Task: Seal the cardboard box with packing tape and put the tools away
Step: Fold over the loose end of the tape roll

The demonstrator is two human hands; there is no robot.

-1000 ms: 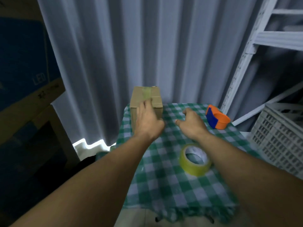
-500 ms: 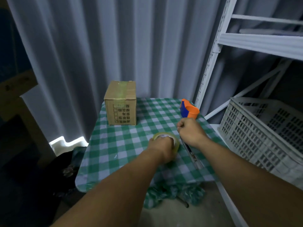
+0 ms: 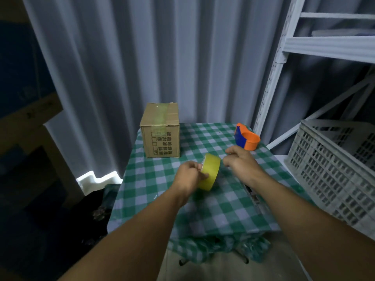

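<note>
The cardboard box [image 3: 160,132] stands closed at the table's back left, with a strip of yellowish tape over its top seam. My left hand [image 3: 188,179] grips the yellow packing tape roll [image 3: 211,173], tilted on edge just above the cloth at mid-table. My right hand [image 3: 241,165] is curled into a fist just right of the roll. A slim dark cutter [image 3: 252,194] sticks out from under that fist, along the forearm. An orange and blue tape dispenser [image 3: 246,139] sits at the back right corner.
The small table carries a green checked cloth [image 3: 203,209] hanging over its front edge. A grey slotted crate [image 3: 332,169] and a white metal shelf frame [image 3: 269,82] stand to the right. A curtain hangs behind. Dark cartons fill the left.
My left hand left the box, came down on the tape roll and lifted it onto its edge. My right hand closed into a fist near the roll. The view swung right.
</note>
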